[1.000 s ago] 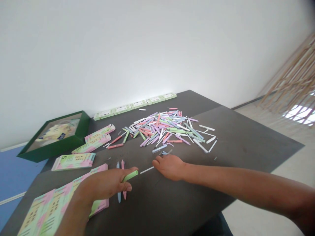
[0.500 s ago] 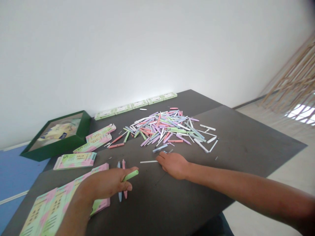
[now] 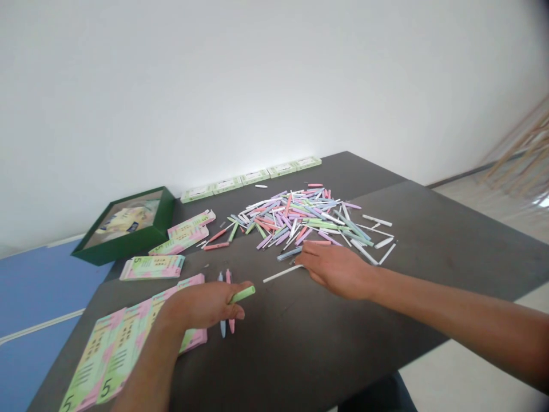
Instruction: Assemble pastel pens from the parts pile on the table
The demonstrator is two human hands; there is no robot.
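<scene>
Two bare hands well apart over the dark tabletop (image 3: 309,329): left hand (image 3: 199,306) closed around a pale green pen barrel (image 3: 242,294), a blue pen (image 3: 222,328) and a pink pen (image 3: 231,325) just under its fingers. Right hand (image 3: 337,270) open, against the end of a white pen tube (image 3: 283,273), beside a heap of pastel pen parts (image 3: 291,220) mid-table. Green-and-pink boxes (image 3: 105,355) along the near left edge

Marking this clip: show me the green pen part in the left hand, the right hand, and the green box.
green pen part (image 3: 242,294): head view, on its middle
right hand (image 3: 337,272): head view, on the back of the hand
green box (image 3: 128,245): head view, on its front wall
</scene>
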